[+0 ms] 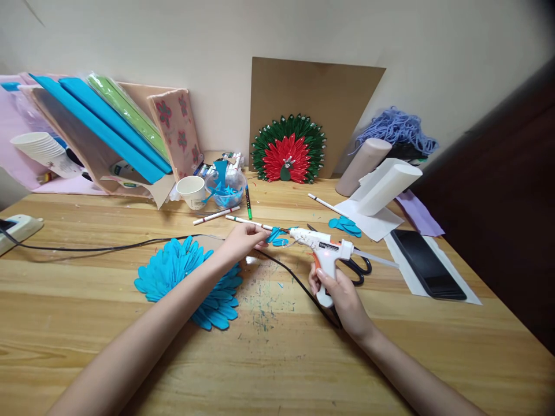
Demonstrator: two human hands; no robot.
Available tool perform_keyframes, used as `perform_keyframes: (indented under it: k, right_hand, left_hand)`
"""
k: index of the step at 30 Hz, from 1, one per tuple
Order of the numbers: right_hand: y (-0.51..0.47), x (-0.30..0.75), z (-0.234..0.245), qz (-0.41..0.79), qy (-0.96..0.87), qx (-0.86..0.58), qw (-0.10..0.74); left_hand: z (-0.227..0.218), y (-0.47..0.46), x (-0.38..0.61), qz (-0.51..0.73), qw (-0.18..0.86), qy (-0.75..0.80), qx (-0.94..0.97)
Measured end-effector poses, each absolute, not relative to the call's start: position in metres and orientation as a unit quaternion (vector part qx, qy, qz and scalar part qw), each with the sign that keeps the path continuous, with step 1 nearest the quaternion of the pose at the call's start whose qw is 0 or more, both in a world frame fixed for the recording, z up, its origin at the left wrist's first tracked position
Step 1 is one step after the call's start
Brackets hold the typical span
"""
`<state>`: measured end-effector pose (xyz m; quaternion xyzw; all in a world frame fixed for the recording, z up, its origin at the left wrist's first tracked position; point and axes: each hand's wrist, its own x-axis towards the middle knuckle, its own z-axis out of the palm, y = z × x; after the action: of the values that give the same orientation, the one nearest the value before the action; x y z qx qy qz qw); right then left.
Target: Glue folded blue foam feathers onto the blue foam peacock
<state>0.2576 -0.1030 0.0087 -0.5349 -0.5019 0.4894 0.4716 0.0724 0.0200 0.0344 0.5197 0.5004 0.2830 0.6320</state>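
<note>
My right hand [342, 294] is wrapped round the grip of a white hot glue gun [323, 240] with an orange trigger, a glue stick poking from its back. The nozzle points left, towards my left hand [248, 241]. My left fingertips are pinched on a small blue petal [274, 236], close to the nozzle. Another blue petal [280, 242] shows just below it. Under my left forearm lies a large flower-like piece of layered blue petals [173, 268], partly hidden. Black-handled scissors [358, 268] lie behind the glue gun, mostly covered.
More blue petals [346, 226] lie by a white paper roll [390, 188]. A phone [427, 263] rests at the right. A black cord [108, 247] crosses the table. Behind stand a paper cup [191, 188], a tub of blue scraps [226, 193] and a red-green peacock piece [288, 150] against cardboard.
</note>
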Motion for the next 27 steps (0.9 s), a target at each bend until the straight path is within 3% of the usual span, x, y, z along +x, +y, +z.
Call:
perform_keyframes:
  k: [19, 27]
  right_hand:
    - [-0.102, 0.257, 0.008, 0.498, -0.473, -0.560, 0.464]
    - [-0.102, 0.259, 0.000, 0.518, -0.510, -0.557, 0.400]
  left_hand:
    - [0.036, 0.021, 0.065, 0.282, 0.605, 0.484, 0.566]
    - [0.050, 0.022, 0.059, 0.289, 0.589, 0.501, 0.565]
